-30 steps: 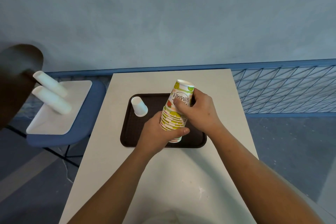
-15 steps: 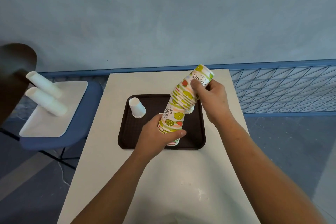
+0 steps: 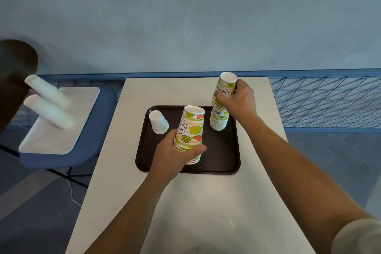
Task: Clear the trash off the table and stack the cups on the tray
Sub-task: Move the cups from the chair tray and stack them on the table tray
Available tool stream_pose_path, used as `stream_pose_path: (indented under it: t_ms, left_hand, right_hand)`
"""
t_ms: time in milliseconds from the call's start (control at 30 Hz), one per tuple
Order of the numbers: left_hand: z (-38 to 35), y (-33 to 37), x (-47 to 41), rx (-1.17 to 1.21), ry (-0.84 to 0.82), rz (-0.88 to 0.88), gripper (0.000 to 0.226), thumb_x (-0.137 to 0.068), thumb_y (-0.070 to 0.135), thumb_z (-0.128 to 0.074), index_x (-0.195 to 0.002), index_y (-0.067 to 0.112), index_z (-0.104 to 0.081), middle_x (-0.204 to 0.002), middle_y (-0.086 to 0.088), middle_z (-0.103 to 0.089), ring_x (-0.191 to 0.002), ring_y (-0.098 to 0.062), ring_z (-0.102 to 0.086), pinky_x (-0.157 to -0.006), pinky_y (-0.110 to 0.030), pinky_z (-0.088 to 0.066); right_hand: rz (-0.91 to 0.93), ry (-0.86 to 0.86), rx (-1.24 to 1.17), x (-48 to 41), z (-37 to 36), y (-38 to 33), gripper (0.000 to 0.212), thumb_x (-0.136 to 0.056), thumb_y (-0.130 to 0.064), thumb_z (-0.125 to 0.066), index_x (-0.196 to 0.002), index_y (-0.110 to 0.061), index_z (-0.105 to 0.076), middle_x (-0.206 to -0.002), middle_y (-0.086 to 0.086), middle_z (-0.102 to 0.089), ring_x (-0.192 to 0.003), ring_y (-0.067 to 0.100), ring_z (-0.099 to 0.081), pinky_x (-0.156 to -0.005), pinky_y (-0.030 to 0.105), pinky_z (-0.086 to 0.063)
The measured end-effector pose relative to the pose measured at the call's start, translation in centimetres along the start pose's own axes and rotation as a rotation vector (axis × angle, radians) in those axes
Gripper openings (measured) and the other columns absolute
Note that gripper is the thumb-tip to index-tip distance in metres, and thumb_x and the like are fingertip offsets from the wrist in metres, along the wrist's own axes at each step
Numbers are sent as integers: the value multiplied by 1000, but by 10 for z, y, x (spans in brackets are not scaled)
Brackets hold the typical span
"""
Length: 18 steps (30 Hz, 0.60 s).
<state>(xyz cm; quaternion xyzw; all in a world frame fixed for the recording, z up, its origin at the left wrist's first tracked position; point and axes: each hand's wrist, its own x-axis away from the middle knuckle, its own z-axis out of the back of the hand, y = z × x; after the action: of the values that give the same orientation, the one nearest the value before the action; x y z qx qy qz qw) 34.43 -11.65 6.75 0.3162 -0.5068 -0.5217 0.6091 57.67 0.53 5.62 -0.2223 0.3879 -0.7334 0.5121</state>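
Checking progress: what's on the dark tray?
White cup, upturned; near stack in the left hand; far stack in the right hand. Left hand partly covers near stack's base.

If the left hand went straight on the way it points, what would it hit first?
Likely the taller patterned cup stack gripped by the right hand, on the brown tray; the shorter stack the left hand grips would touch it first. Depth is unclear.

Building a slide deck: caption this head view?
Left hand grips the near stack of fruit-printed paper cups, right hand the far stack, over a dark brown tray beside a small upturned white cup.
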Motion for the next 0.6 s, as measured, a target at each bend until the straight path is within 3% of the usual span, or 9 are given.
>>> stream_pose_path:
  t_ms: [133,333,467,600]
  left_hand:
    - [3,-3,-6,17,13,-4,52,-74,39,-90,-116,38,-61,-108,18,-72,-99,2,-69,-79,-14,-55]
    - [7,-3,-12,22,19,-9,44,-76,38,-89,-109,42,-60,-107,21,-71,-101,9,-66,-73,-10,-53]
    - [6,-5,-13,17,16,-15,46,-75,38,-89,-110,42,-59,-107,22,-70,-101,7,-67,-74,-10,-53]
    - [5,-7,-14,22,17,-15,46,-76,36,-89,-109,42,-59,-106,22,-70,-100,6,-68,-73,-11,-54]
  right_hand:
    - [73,31,43,-9,-26,-2,49,-74,-45,-79,-105,-12,-59,-100,2,-60,-92,20,-60,-77,34,-51]
    - [151,56,122,-13,-39,-4,51,-75,-44,-77,-106,-7,-60,-100,7,-60,-93,24,-60,-75,31,-45]
    - [168,122,76,-19,-30,-3,53,-75,-45,-77,-107,-7,-59,-100,6,-61,-91,21,-59,-76,34,-49]
    - [166,107,65,-30,-33,-3,55,-76,-45,-78,-112,-8,-60,-104,5,-61,-90,15,-53,-76,28,-43]
